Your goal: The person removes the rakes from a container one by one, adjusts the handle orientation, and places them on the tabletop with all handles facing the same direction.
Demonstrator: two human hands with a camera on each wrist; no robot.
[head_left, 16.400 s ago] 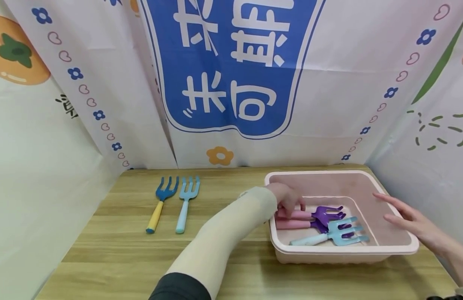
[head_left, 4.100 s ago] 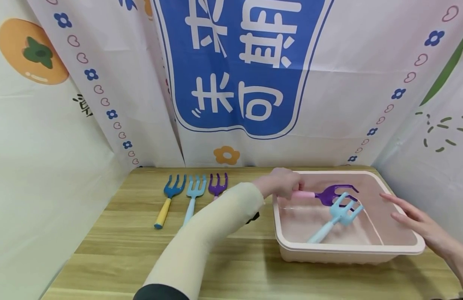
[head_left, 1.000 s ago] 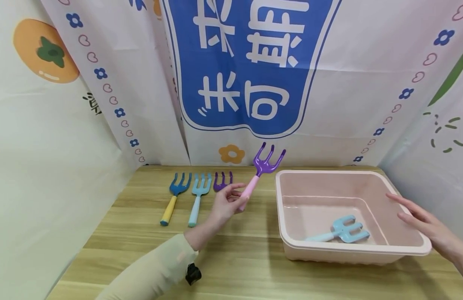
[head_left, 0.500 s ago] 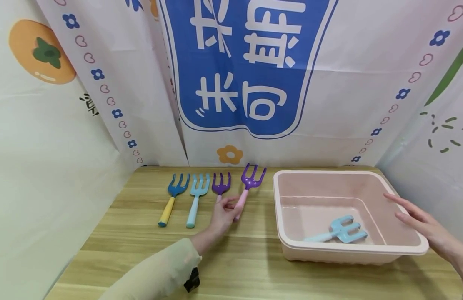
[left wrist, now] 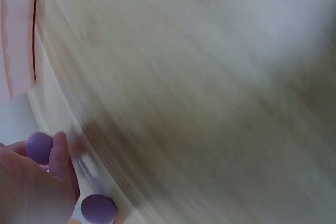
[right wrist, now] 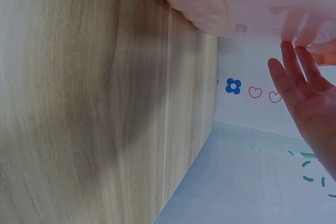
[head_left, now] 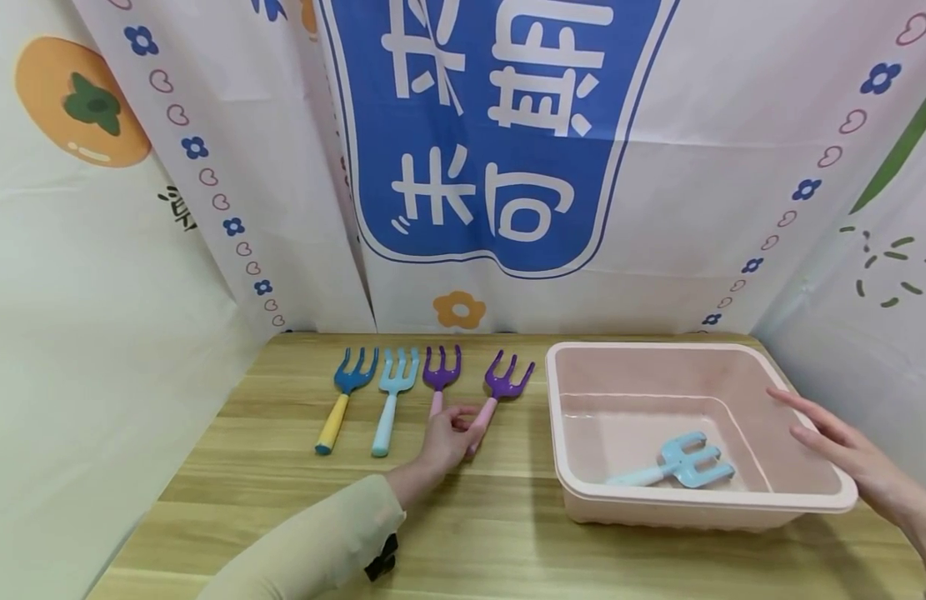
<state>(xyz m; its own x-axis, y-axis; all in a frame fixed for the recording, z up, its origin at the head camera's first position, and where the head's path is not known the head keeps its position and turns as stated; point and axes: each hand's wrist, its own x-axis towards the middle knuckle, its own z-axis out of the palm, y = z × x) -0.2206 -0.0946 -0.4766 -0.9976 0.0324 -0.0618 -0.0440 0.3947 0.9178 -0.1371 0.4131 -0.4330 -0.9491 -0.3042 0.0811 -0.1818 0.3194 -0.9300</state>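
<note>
My left hand (head_left: 443,437) pinches the pink handle of a purple hand fork (head_left: 505,385), whose tines point to the back of the table. To its left lies a matching purple fork (head_left: 442,375), its handle partly covered by my fingers. In the left wrist view, the rounded purple handle end (left wrist: 39,148) shows between thumb and fingers. My right hand (head_left: 845,442) rests with straight fingers at the right rim of a pale pink plastic bin (head_left: 703,498). Inside the bin is a light blue hand fork (head_left: 691,460). The right wrist view shows the right fingertips (right wrist: 287,51) against the bin's outer wall.
Further left on the wooden table (head_left: 282,517) lie a blue fork with a yellow handle (head_left: 332,425) and a light blue fork (head_left: 386,423), side by side. A printed white curtain (head_left: 402,300) stands right behind the table's back edge, with light walls at both sides.
Both purple forks have come out of the bin onto the table. Over the last second, my left hand has lowered the second one beside the first. The right hand has stayed at the rim.
</note>
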